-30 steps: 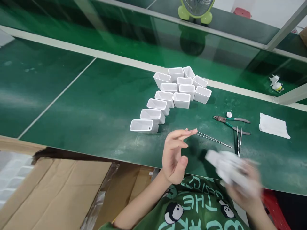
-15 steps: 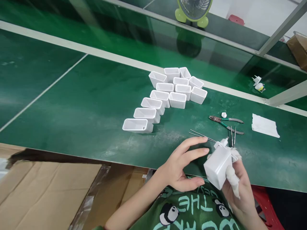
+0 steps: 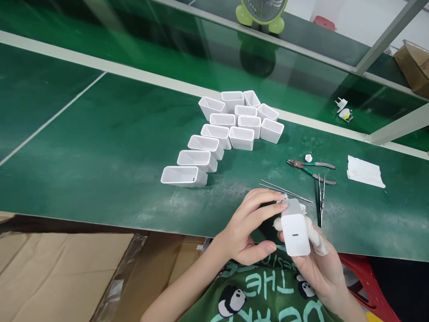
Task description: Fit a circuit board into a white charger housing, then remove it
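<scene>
Two hands meet over the near edge of the green bench (image 3: 100,147), just short of your chest. Your right hand (image 3: 318,264), fingers wrapped in white cloth, is closed around the white charger housing (image 3: 295,230); your left hand (image 3: 250,226) is half open, fingertips resting on its top end. Risk: the smooth shell could slip through the cloth wrap and drop off the bench edge. Housing looks glossy, rectangular, one small slot on its face. Empty white shells (image 3: 223,129) stand in rows farther back; cutters (image 3: 310,167) and tweezers (image 3: 321,197) lie near.
</scene>
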A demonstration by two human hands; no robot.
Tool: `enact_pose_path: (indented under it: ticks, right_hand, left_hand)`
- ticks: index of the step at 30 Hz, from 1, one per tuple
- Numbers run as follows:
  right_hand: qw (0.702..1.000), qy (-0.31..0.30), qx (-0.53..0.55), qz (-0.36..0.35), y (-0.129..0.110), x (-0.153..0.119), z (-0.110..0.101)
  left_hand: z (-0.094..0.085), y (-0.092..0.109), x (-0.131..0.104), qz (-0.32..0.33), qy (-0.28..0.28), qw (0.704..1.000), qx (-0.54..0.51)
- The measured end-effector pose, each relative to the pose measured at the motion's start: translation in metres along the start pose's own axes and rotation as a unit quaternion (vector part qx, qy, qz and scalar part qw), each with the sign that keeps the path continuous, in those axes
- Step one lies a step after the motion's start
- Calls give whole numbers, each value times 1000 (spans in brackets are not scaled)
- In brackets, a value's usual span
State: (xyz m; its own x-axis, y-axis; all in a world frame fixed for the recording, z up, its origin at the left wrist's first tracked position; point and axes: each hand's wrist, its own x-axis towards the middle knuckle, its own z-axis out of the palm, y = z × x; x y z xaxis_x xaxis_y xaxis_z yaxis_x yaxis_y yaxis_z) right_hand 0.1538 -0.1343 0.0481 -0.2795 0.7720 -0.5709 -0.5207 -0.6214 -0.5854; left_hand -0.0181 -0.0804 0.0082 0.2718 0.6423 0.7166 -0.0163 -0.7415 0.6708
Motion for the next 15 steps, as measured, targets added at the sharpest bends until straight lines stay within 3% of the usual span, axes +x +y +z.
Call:
enact_pose_path:
  ticks: [2,4,5,7,9,10,12,15]
  right_hand:
    - [996,4,-69,-60,2,-1,-1]
    - [966,21,-189,-174,3,-2,-6]
    - [932,28,-269,-241,3,-4,-10]
    - [825,15,-448,-345,1,-5,-19]
    - [712,-22,-591,-379,-2,-3,-27]
    - [674,-39,-634,-377,-3,-1,-29]
    - [646,-41,-669,-366,-5,4,-33]
    - [649,-9,-661,-377,-8,8,-34]
  left_hand:
    - [0,-1,-1,-8,-7,1000,-10]
    - [0,-1,-2,-17,-6,1000,-18]
    - [1,-2,-3,-21,-2,1000,-23]
    - [2,-2,-5,-33,11,999,-29]
    - [4,-1,-6,-65,6,998,-20]
    - [5,0,-6,-87,-10,996,-10]
    - [5,3,-5,-132,-53,990,22]
    - [5,7,-3,-164,-75,981,75]
